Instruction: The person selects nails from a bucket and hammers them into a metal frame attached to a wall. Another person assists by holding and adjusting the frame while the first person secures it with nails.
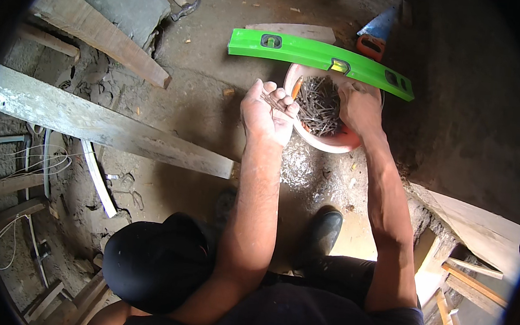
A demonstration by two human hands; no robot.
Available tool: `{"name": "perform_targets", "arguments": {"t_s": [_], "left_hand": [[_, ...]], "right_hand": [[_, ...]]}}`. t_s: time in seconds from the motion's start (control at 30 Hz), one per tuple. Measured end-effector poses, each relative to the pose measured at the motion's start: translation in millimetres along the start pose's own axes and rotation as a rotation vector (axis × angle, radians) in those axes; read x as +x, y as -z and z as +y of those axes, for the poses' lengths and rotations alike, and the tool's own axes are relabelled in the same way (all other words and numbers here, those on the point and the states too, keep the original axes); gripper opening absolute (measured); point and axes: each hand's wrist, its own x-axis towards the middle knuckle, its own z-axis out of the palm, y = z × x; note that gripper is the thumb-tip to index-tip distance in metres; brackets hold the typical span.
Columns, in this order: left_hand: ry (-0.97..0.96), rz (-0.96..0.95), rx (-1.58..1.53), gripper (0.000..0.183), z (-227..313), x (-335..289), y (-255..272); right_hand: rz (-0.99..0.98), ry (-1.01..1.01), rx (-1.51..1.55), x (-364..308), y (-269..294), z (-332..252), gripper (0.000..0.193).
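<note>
My left hand [268,111] is turned palm up, its fingers curled around several thin nails [273,102]. It is at the left rim of a round pinkish-white bucket [328,146]. Loose nails [317,106] fill much of the bucket, and an orange pencil-like stick [297,87] leans inside its left wall. My right hand [360,108] reaches over the right side of the bucket with its fingers bent down to the nails. The fingertips are partly hidden, so what they pinch does not show. Across the bucket's far rim lies a green spirit level [308,52].
Beyond the level lies a handsaw [372,44] with an orange handle; a hammer [184,7] is at the far left. Wooden beams [110,120] jut in from the left. A rounded black shape [154,261], perhaps a cap, is low left. Planks [469,222] stand at the right.
</note>
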Motion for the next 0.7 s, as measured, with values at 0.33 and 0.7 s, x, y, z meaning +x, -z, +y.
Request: {"name": "perform_targets", "arguments": {"t_s": [0.33,0.7], "left_hand": [[0.099,-0.137,0.094,0.042,-13.0,-12.8,-32.1],[0.000,-0.089,-0.025,0.043,10.7,-16.1,-12.2]], "right_hand": [[0.128,0.394,0.529,2.9,105.2,-49.9,0.012],[-0.360,0.033,0.194,18.6,-14.9,-22.2,0.023]]}}
